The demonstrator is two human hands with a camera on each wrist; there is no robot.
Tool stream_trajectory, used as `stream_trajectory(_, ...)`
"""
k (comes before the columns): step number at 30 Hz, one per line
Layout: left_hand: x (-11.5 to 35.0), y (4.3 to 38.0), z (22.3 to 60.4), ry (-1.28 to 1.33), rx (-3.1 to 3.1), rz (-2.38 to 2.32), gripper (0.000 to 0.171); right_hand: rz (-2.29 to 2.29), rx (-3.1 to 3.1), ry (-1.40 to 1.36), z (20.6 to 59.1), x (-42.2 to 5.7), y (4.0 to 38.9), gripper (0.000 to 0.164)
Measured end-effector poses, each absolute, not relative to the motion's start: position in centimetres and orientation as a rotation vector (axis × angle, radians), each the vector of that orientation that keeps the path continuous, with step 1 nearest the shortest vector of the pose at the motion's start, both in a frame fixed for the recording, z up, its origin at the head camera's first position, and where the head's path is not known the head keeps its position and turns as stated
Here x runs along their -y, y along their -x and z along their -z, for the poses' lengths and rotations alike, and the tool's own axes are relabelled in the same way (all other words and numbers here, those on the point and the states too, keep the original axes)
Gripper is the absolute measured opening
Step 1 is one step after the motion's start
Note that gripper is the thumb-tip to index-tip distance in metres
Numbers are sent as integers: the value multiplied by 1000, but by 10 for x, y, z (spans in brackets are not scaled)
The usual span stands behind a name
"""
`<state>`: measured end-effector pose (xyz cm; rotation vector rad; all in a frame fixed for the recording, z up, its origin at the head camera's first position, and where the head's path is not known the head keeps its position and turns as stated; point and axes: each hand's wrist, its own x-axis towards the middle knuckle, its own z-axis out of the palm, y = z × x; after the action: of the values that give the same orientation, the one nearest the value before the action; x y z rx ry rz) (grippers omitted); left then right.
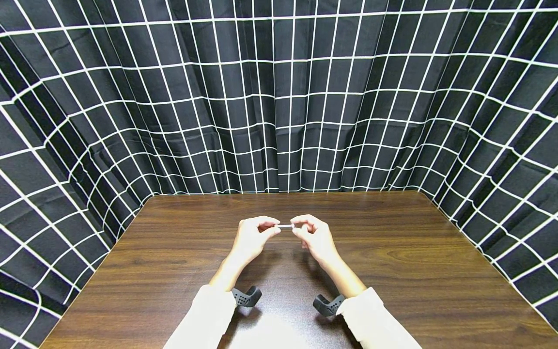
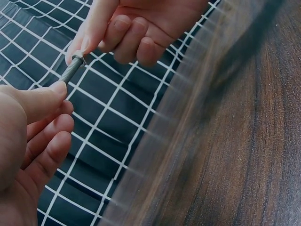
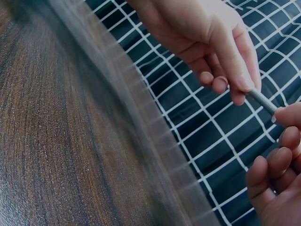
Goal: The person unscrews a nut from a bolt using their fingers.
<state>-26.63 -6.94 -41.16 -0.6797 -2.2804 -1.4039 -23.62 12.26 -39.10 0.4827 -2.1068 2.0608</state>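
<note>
Bare hands: two in all, one left hand (image 1: 252,236) and one right hand (image 1: 319,239);
Threaded bolt (image 2: 71,70): one, shared between both hands;
Wider end piece (image 2: 78,56): one showing on the bolt; nut or head, cannot tell which;
Dark wrist bands: two, one left band (image 1: 247,296) and one right band (image 1: 328,305);
Pale sleeves: two, one left sleeve (image 1: 204,315) and one right sleeve (image 1: 376,317);
Wood-grain table (image 1: 174,247): one;
Grid-lined dark cloth (image 1: 281,106): three sides, behind, left and right; number of separate sheets unclear

Brown wood-grain table (image 1: 401,257); black white-gridded curtain (image 1: 283,106) behind.
</note>
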Motion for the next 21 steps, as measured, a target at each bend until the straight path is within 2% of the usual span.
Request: stream_trajectory(21, 69, 266, 413, 683, 2267, 1441, 15, -1983, 2095, -443, 390, -123, 235, 21)
